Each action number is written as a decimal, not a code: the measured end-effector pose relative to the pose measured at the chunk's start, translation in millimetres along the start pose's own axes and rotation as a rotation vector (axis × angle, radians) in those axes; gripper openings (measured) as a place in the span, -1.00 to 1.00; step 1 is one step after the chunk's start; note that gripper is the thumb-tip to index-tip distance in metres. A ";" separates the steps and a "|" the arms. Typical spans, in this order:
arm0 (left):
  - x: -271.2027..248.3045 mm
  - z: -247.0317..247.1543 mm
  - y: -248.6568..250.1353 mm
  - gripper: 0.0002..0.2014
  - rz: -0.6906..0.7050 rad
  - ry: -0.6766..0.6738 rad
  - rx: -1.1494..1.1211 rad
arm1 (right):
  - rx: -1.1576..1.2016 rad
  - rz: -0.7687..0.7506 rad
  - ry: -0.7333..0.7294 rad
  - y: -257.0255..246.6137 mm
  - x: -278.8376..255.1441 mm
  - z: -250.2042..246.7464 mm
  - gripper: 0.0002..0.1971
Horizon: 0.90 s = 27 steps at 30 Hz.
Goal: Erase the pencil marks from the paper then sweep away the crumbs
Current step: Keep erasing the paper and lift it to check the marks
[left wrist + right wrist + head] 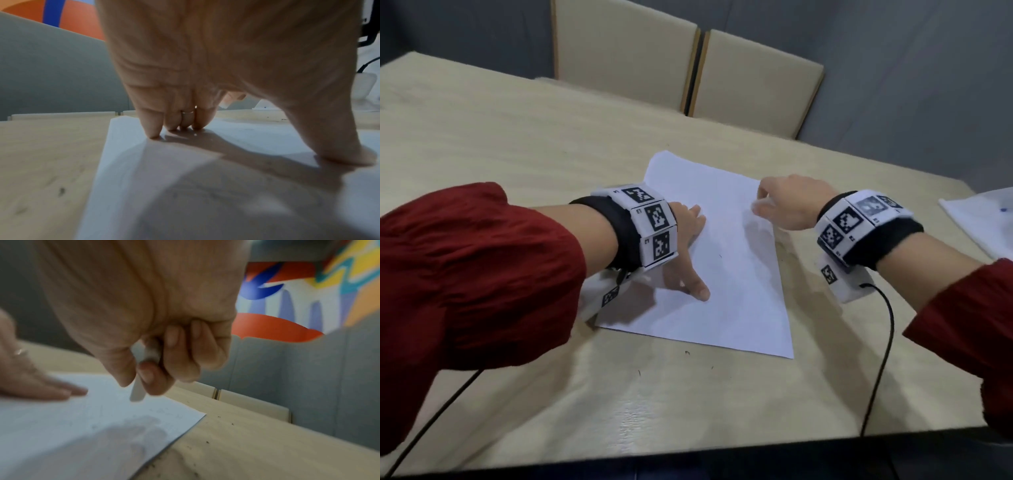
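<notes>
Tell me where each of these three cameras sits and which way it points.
Head: worn on the head, looks forward and down at the table and paper; both sleeves, wristbands and hands show.
Left wrist: under the left hand, looks along its fingers pressing the paper.
Right wrist: under the right hand, looks along its grip on a white eraser, above the paper's far corner.
Shared: all show the paper; the right wrist view also catches the left hand.

Right hand (792, 202) is blurry in head view, so the white eraser (137, 391) in its fingers shows only in right wrist view, top end hidden in the fist. Marks on paper (726, 274) too faint to read. Crumbs (207, 442) on table (517, 144): tiny dark specks. 2nd sheet (983, 222) cut off at right edge.
</notes>
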State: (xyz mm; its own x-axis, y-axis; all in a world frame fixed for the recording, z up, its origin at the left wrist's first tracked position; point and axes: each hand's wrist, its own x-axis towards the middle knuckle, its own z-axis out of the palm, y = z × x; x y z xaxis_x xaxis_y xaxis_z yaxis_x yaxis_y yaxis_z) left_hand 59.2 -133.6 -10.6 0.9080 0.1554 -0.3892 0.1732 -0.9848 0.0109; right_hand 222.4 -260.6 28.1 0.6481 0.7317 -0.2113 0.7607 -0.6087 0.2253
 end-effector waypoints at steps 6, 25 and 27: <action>11.1 -24.3 -0.7 -0.24 -0.040 -0.052 0.043 | 0.270 -0.090 -0.049 17.1 -7.6 -3.6 -0.82; 32.9 -11.1 38.8 0.30 0.101 -0.045 -0.003 | 0.390 -0.354 0.138 -5.0 -50.3 36.5 -0.93; 36.6 -4.7 36.1 0.38 0.087 -0.045 -0.014 | 0.222 -0.344 0.191 -3.5 -52.7 36.8 -0.96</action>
State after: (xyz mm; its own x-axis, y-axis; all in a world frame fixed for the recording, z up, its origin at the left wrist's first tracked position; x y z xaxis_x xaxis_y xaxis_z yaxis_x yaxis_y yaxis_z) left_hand 100.5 -163.2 -20.1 0.9016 0.0651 -0.4276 0.0997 -0.9933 0.0589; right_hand 187.0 -308.3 3.4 0.3538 0.9337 -0.0542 0.9335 -0.3561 -0.0415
